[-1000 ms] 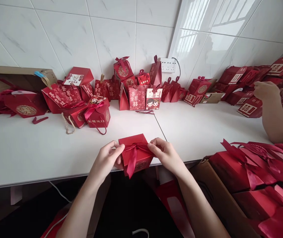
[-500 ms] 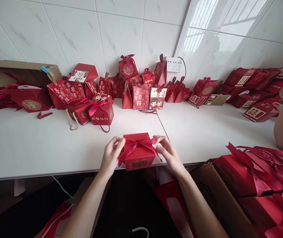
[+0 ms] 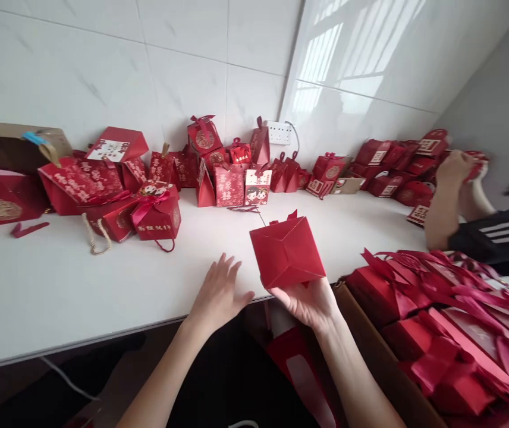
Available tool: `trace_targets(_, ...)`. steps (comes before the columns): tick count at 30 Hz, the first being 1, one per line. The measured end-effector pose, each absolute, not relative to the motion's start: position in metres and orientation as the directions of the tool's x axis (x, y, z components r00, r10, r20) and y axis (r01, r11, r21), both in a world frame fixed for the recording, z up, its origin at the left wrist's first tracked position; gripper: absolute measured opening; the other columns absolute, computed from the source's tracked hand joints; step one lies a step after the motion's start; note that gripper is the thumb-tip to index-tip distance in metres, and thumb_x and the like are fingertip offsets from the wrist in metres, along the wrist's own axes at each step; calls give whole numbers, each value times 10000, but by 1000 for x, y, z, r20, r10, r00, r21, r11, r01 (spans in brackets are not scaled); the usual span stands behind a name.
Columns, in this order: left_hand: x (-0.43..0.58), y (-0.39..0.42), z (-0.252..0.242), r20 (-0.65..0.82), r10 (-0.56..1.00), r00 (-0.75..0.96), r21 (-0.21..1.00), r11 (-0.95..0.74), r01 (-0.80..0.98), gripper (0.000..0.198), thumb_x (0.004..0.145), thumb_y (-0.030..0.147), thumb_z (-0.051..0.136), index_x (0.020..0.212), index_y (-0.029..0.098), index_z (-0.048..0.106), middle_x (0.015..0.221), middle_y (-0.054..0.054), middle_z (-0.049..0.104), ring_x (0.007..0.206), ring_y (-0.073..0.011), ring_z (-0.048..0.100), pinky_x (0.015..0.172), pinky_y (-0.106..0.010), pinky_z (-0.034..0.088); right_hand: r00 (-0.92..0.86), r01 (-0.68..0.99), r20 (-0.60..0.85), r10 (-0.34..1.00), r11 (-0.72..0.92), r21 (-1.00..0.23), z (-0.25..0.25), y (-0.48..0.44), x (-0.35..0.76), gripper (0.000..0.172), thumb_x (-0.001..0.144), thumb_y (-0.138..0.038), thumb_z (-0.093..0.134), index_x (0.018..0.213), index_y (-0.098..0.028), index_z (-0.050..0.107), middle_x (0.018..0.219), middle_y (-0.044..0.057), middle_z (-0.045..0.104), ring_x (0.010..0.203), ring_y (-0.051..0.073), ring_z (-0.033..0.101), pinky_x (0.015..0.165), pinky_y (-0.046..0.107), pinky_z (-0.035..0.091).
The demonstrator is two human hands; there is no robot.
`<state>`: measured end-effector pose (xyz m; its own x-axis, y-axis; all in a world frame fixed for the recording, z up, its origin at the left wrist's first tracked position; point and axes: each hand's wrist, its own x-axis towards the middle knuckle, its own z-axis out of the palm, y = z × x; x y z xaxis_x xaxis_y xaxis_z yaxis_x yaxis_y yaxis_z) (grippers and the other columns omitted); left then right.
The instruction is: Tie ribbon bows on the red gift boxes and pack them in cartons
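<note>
A red gift box point(image 3: 288, 252) is in my right hand point(image 3: 310, 306), held up above the table's front edge. Its folded bottom faces me, and bits of its ribbon bow show past the far and lower edges. The fingers of that hand are mostly hidden behind the box. My left hand point(image 3: 221, 291) hovers over the white table point(image 3: 210, 249), palm down with fingers spread, apart from the box and holding nothing.
At my right, a cardboard carton point(image 3: 359, 345) is packed with red boxes point(image 3: 415, 333) topped with ribbons. Red gift boxes point(image 3: 159, 211) line the wall. Another person's arms point(image 3: 446, 202) work at the far right. A power strip point(image 3: 279, 132) is on the wall.
My left hand has let go of the gift box. My right hand has lifted and turned it, so its bottom shows instead of the bow. My view has swung right.
</note>
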<state>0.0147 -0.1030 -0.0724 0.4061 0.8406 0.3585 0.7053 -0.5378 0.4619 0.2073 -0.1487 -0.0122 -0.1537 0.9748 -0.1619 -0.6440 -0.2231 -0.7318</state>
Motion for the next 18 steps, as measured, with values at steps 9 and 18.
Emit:
trace_targets(9, 49, -96, -73, 210, 634, 745, 5, -762, 647, 651, 744, 3, 397, 1365, 195, 431, 1461, -91, 380, 1364, -299, 309, 1104, -536, 244, 404, 299, 343, 848, 232, -926, -32, -264, 206, 607, 686, -457, 695, 1201, -282, 427, 1239, 115, 450, 1157, 341, 499, 911, 499, 483)
trace_targets(18, 49, -86, -72, 246, 580, 777, -114, -779, 617, 557, 832, 73, 281, 1364, 130, 434, 1424, -115, 431, 1326, -293, 379, 1072, -513, 301, 356, 858, 922, 153, -445, -257, 35, -445, 273, 669, 638, -610, 640, 1157, -271, 387, 1169, 158, 420, 1129, 421, 450, 905, 591, 394)
